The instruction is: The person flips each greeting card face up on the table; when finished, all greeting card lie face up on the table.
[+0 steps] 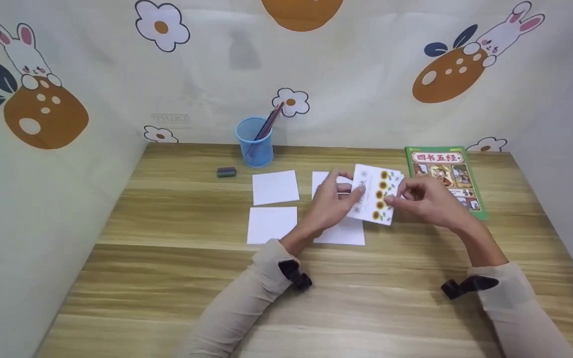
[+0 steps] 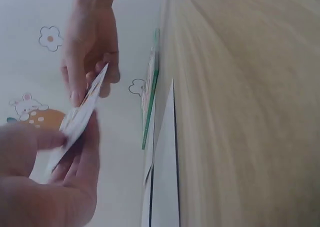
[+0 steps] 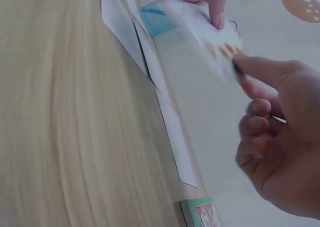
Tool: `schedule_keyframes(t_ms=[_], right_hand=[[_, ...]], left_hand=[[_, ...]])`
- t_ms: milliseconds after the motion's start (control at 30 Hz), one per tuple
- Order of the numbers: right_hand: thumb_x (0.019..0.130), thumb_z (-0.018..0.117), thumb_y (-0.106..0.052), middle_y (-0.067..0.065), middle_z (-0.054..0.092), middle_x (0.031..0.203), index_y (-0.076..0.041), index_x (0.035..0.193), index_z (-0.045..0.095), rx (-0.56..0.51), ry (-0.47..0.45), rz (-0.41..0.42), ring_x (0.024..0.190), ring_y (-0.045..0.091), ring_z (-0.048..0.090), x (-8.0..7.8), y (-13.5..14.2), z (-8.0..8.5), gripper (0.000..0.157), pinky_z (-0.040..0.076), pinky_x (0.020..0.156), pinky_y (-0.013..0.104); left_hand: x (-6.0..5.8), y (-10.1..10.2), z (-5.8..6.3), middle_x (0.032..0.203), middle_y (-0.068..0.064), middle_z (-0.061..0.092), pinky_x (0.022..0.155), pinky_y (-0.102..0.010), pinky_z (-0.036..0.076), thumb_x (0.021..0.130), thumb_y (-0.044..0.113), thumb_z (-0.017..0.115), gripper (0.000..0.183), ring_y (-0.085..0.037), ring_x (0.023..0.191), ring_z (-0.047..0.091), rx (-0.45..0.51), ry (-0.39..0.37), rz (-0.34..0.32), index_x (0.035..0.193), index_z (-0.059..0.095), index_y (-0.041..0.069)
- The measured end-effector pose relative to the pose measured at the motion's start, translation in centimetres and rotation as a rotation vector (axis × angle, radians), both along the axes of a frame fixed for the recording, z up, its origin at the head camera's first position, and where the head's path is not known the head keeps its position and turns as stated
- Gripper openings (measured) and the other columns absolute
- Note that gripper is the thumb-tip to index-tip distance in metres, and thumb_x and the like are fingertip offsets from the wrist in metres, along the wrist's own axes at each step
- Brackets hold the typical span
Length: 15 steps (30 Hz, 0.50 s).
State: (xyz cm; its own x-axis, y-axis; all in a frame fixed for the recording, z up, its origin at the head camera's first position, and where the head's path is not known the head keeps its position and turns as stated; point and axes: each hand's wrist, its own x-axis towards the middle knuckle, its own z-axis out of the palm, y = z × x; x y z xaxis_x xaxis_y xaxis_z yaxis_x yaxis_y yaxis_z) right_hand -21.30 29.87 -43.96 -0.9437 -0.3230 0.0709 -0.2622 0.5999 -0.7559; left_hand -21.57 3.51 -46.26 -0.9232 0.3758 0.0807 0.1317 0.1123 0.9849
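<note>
My left hand [image 1: 327,204] holds a white card printed with a row of sunflowers [image 1: 382,195], its thumb on the printed face and its fingers behind. The right hand [image 1: 428,203] pinches the card's right edge between thumb and index finger, the other fingers curled in. Seen edge-on in the left wrist view, the sunflower card [image 2: 80,119] is held tilted above the desk between both hands. Beneath it, a white card [image 1: 338,234] and another white card [image 1: 319,180] lie partly hidden on the desk. Two more white cards [image 1: 275,187] [image 1: 272,225] lie to the left.
A blue pen cup [image 1: 255,149] with several pencils stands at the back by the patterned wall cloth. A small dark eraser-like block [image 1: 226,172] lies before it. At the back right, a green-bordered book [image 1: 473,191] lies flat, partly behind my right hand.
</note>
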Motion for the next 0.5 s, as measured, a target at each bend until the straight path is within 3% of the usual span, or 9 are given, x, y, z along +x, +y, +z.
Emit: schedule_keyframes(t_ms=[67,167,233,333,433,500], right_hand=[[0.094,0.087,-0.032,0.005,0.062,0.089,-0.01,0.109,0.074,-0.008,-0.021,0.019,0.079,0.016,0.058,-0.01,-0.03,-0.05,0.029,0.048,0.065,0.022],[0.093,0.088,-0.027,0.008,0.068,0.113,-0.012,0.144,0.061,-0.099,-0.041,0.032,0.096,0.018,0.068,0.02,-0.34,-0.14,0.059,0.058,0.078,0.022],[0.093,0.088,-0.022,0.009,0.069,0.128,-0.014,0.158,0.05,-0.174,-0.037,0.046,0.107,0.019,0.071,0.04,-0.63,-0.21,0.075,0.062,0.085,0.024],[0.095,0.086,-0.019,0.01,0.071,0.129,-0.015,0.154,0.056,-0.18,-0.014,0.077,0.108,0.019,0.072,0.13,-0.98,-0.17,0.067,0.062,0.087,0.024],[0.096,0.084,-0.016,0.008,0.076,0.122,-0.015,0.138,0.071,-0.064,0.025,0.09,0.1,0.018,0.072,0.0,-0.77,-0.22,0.044,0.06,0.084,0.022],[0.096,0.084,-0.015,0.004,0.078,0.117,-0.017,0.127,0.078,0.036,0.047,0.081,0.097,0.018,0.069,-0.18,-0.33,-0.43,0.032,0.057,0.083,0.021]], left_hand=[[-0.15,-0.14,-0.03,0.111,-0.016,0.082,0.08,-0.032,0.066,0.106,0.019,0.071,0.032,-0.02,0.098,0.081,0.04,-0.006,0.046,0.132,0.056,0.009],[-0.23,-0.23,-0.07,0.121,-0.007,0.082,0.093,-0.034,0.063,0.106,0.021,0.07,0.024,-0.019,0.108,0.08,-0.046,0.121,0.044,0.128,0.065,0.013],[-0.15,-0.17,-0.03,0.128,0.001,0.08,0.104,-0.032,0.059,0.107,0.025,0.07,0.022,-0.015,0.118,0.076,-0.119,0.207,0.019,0.128,0.072,0.018],[-0.02,0.04,0.03,0.136,0.006,0.076,0.113,-0.029,0.053,0.108,0.029,0.068,0.024,-0.009,0.128,0.07,-0.169,0.258,-0.028,0.129,0.076,0.021],[0.05,0.05,0.08,0.135,0.003,0.076,0.102,-0.023,0.055,0.108,0.022,0.068,0.027,-0.006,0.117,0.07,-0.218,0.231,-0.076,0.133,0.075,0.019],[0.11,-0.04,0.22,0.138,-0.001,0.074,0.094,-0.02,0.057,0.105,0.012,0.067,0.035,-0.009,0.111,0.07,-0.306,0.229,-0.129,0.14,0.071,0.016]])
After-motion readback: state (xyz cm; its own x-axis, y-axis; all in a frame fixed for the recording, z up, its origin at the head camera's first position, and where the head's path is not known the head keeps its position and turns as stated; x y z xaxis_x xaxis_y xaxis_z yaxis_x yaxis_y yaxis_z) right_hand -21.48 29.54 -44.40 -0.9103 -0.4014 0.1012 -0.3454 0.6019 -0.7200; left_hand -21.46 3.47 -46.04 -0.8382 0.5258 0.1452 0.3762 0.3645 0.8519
